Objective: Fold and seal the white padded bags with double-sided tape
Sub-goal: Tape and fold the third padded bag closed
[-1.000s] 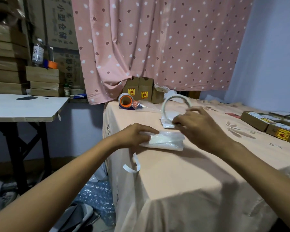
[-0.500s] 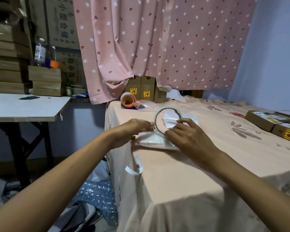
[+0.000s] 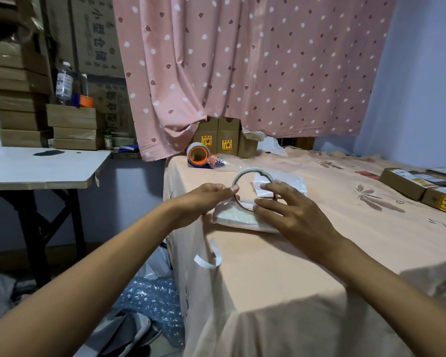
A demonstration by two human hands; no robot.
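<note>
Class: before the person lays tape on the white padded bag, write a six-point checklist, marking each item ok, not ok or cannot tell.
1. The padded bag lies flat on the table: ok.
2. The right hand holds the tape roll over the bag: ok.
3. The left hand pinches the roll's left rim: ok.
4. Tape end peeled free: cannot tell.
5. Bag flap fully folded: cannot tell.
6. The loose backing strip is clear of the bag, hanging at the table edge: ok.

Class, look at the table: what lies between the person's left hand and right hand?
The tape ring, which the left hand and right hand hold at its sides, over the white bag. The head view shows this.
</note>
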